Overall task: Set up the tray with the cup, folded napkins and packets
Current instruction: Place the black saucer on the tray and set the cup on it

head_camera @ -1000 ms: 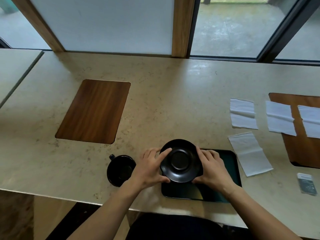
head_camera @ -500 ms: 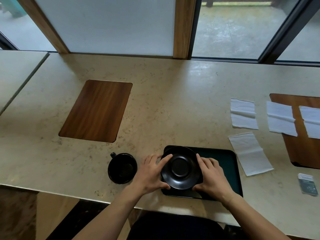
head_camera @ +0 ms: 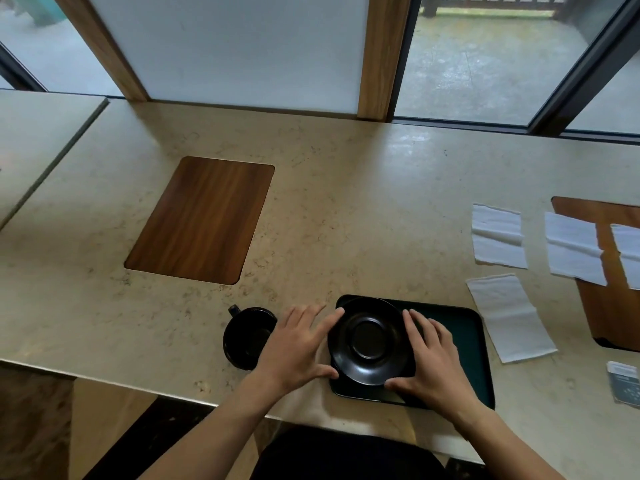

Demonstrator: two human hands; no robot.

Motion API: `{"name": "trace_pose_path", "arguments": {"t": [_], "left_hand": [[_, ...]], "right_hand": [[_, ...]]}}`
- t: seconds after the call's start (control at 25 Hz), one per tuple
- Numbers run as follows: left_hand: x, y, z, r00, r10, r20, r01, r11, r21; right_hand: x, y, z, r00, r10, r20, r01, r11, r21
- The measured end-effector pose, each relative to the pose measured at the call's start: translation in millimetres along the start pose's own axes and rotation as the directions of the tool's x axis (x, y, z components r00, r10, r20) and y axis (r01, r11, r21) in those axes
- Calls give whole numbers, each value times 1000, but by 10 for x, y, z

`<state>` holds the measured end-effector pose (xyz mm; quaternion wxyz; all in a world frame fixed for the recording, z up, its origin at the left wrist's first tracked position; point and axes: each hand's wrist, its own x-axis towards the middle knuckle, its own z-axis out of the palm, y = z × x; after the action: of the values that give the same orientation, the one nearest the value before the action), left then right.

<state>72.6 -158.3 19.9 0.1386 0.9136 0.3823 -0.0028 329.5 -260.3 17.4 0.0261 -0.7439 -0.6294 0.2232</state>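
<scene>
Black and glossy, the saucer sits on the left end of the dark tray at the desk's near edge. Both hands grasp it: the left hand holds its left rim between thumb and fingers, and the right hand holds its right rim. A black cup stands just left of the left hand. Four white napkins lie toward the desk's right edge, and a packet sits near its right near corner.
</scene>
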Motion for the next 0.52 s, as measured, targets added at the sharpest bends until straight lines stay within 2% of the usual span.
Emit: {"name": "trace_pose_path", "arguments": {"t": [0.12, 0.24, 0.36, 0.52], "left_hand": [[-152, -347, -261, 997, 13, -80, -14, 1000, -16], [-300, -839, -529, 990, -64, -126, 65, 998, 3], [-444, -1262, -641, 979, -197, -56, 196, 980, -14], [-530, -1628, -546, 958, -248, 140, 250, 968, 6]], "right_hand": [[5, -317, -51, 991, -101, -90, 102, 995, 4], [34, -829, -21, 950, -265, -165, 267, 964, -9], [110, -1262, 110, 940, -334, -69, 334, 942, -23], [290, -1615, 332, 959, -277, 55, 273, 959, 73]]}}
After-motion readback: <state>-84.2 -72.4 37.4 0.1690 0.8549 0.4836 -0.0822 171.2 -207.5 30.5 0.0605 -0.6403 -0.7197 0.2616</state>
